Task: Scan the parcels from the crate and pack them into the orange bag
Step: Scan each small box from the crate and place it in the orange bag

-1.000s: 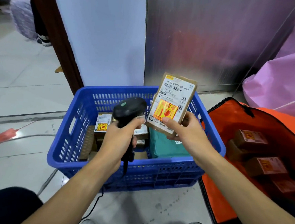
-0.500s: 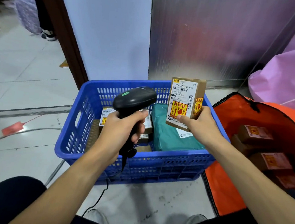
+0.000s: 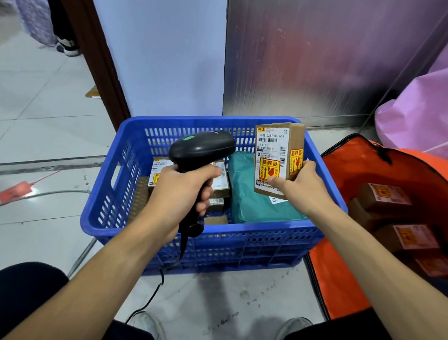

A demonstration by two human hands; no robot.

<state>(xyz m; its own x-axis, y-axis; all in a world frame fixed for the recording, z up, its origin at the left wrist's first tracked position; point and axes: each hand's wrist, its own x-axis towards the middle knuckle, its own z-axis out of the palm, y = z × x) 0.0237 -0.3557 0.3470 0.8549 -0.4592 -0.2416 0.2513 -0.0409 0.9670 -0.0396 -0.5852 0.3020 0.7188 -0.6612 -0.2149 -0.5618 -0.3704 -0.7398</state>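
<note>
- The orange bag is laid open on the floor just beside the crate's right side; several boxed parcels are already seen inside it.
- The blue crate is set on the floor; a teal soft parcel and some small boxes are left in it.
- A brown parcel is held upright over the crate's right half, pinched at its lower end by the right hand.
- The scanner is gripped by the left hand, with its head near the parcel.
- Scanning is judged to be the step in hand. Next, the barcode near the label's top would need to be faced to the scanner, and the parcel then carried to the bag.
</note>
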